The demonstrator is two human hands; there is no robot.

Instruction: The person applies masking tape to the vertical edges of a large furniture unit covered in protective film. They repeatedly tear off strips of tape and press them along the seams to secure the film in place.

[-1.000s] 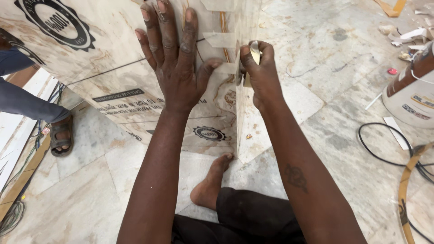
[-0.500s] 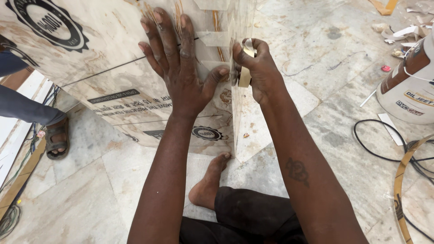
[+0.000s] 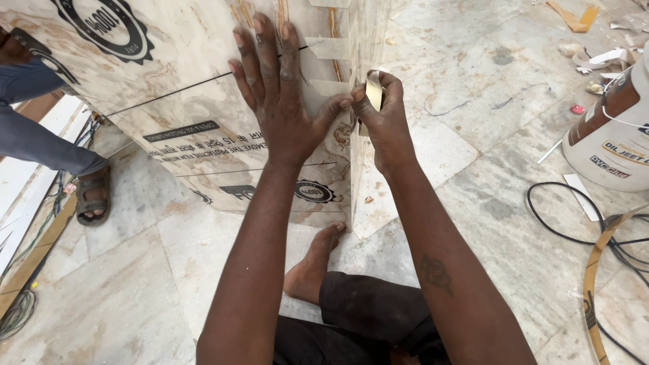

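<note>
On the marble floor point(image 3: 514, 115) in front of me stands one big board point(image 3: 176, 88) wrapped in printed film, marble-patterned, tilted up on its lower edge. My left hand point(image 3: 284, 115) lies flat on its face, all five fingers spread, so that grip is fully open and holds nothing; it only presses. My right hand point(image 3: 385, 122) is at the board's right edge, just beside the left thumb, its grip closed in a pinch on one small pale strip point(image 3: 373, 91), which sits against the edge. Three short pieces of clear tape point(image 3: 328, 49) cross the face near that edge, one above another, the topmost cut by the picture's border. I count two round black stamps on the film fully or partly in view, one top left and one low near the bottom corner, and one black line running across the face under my fingers.

One bare foot point(image 3: 312, 267) of mine rests on the floor below the board's corner. At the far left one other person's leg shows, in blue cloth with one sandal point(image 3: 91, 196). To the right stands one white tub point(image 3: 612, 135) with a brown label, and near it black cable point(image 3: 574, 209) loops on the floor beside one curved tan strip point(image 3: 595, 284). Scraps lie scattered at the top right.
</note>
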